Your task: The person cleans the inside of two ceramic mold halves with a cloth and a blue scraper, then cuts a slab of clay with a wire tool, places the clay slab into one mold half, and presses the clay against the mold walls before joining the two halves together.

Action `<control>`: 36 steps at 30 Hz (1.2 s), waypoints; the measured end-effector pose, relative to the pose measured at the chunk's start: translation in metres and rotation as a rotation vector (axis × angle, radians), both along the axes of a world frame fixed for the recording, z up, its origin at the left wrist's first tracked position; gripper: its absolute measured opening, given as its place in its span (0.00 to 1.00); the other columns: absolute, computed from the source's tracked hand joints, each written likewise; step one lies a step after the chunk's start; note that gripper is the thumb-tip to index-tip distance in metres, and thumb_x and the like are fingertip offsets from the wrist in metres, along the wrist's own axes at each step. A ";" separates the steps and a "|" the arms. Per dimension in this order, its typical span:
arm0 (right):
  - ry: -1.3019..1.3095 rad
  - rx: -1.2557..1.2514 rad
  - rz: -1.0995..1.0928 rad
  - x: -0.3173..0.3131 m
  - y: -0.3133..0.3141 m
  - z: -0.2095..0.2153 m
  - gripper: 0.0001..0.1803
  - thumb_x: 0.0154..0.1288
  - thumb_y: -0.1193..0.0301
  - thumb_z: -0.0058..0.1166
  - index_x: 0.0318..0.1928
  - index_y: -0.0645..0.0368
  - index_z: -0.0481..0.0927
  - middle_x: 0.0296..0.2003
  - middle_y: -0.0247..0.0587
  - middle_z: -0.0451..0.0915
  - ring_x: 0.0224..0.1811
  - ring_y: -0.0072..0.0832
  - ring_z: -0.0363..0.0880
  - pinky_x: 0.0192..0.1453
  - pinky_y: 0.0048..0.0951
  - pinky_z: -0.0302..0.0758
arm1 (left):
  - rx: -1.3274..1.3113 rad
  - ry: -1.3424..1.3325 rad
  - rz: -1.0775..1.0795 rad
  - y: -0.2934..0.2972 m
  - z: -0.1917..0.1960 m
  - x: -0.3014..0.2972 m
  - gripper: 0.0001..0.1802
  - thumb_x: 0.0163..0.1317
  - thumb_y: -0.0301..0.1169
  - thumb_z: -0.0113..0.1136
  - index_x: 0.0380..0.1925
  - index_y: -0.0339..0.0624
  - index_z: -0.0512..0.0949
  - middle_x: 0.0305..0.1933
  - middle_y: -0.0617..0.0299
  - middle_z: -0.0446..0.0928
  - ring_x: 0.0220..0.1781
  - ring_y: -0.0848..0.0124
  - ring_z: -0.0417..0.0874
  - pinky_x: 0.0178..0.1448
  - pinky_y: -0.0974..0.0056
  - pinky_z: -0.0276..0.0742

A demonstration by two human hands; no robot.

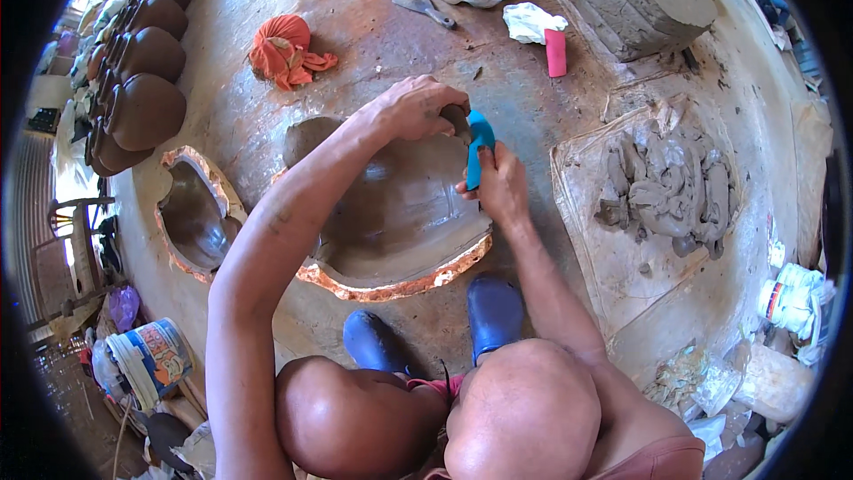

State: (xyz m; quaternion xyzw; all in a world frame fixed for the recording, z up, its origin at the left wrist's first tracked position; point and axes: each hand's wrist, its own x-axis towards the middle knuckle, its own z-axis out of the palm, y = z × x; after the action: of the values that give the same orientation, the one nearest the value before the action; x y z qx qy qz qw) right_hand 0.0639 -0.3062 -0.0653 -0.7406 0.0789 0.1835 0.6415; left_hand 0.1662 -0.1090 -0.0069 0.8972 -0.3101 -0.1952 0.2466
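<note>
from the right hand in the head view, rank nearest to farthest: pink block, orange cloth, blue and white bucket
From the right hand, which holds a blue scraper:
1. Pink block, up and slightly right on the floor.
2. Orange cloth, up and to the left, beyond the left hand.
3. Blue and white bucket, far lower left at the floor's edge.

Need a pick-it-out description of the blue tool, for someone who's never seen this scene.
Start at the big clay-lined mould with the orange rim, in front of the person's knees. At its far edge the two hands meet; the blue tool stands upright in the right hand. It is the only bright blue thing up there; the nearby block is pink.
</note>
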 end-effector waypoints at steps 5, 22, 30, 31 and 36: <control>-0.025 0.285 -0.282 -0.024 0.048 -0.015 0.13 0.84 0.68 0.39 0.48 0.67 0.70 0.31 0.48 0.80 0.26 0.36 0.88 0.24 0.32 0.86 | -0.025 -0.018 0.013 0.000 0.000 0.002 0.22 0.53 0.31 0.74 0.50 0.42 0.84 0.46 0.49 0.87 0.53 0.49 0.87 0.57 0.48 0.80; 0.027 0.158 -0.097 -0.013 0.149 0.006 0.11 0.84 0.69 0.41 0.43 0.63 0.72 0.29 0.43 0.84 0.21 0.27 0.85 0.18 0.25 0.76 | -0.257 0.058 0.189 0.026 0.010 0.017 0.27 0.52 0.40 0.79 0.54 0.50 0.86 0.46 0.55 0.89 0.47 0.61 0.90 0.54 0.58 0.83; -0.045 0.156 0.027 -0.021 0.187 0.000 0.12 0.82 0.69 0.42 0.44 0.66 0.73 0.26 0.45 0.85 0.22 0.32 0.88 0.23 0.34 0.82 | -0.553 0.110 0.310 0.046 0.033 0.021 0.24 0.59 0.39 0.78 0.54 0.45 0.87 0.44 0.64 0.89 0.44 0.78 0.84 0.52 0.67 0.80; -0.040 0.158 0.031 -0.024 0.194 -0.001 0.12 0.82 0.69 0.42 0.44 0.66 0.73 0.26 0.45 0.85 0.22 0.32 0.88 0.23 0.34 0.82 | -0.617 0.103 0.322 0.049 0.035 0.021 0.26 0.56 0.41 0.80 0.54 0.46 0.87 0.41 0.62 0.89 0.40 0.77 0.84 0.47 0.66 0.80; -0.091 0.098 0.280 -0.040 0.215 0.000 0.13 0.83 0.68 0.41 0.47 0.66 0.74 0.28 0.44 0.86 0.23 0.29 0.88 0.20 0.29 0.80 | -0.965 0.325 0.263 0.061 0.078 0.017 0.21 0.66 0.23 0.69 0.60 0.35 0.81 0.51 0.60 0.87 0.50 0.75 0.86 0.58 0.69 0.82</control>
State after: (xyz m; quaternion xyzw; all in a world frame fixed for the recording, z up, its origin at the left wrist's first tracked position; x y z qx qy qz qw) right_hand 0.0241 -0.0909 -0.0656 -0.7198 -0.0633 0.2413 0.6478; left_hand 0.1836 -0.0480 0.0707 0.6710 -0.2073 -0.1340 0.6991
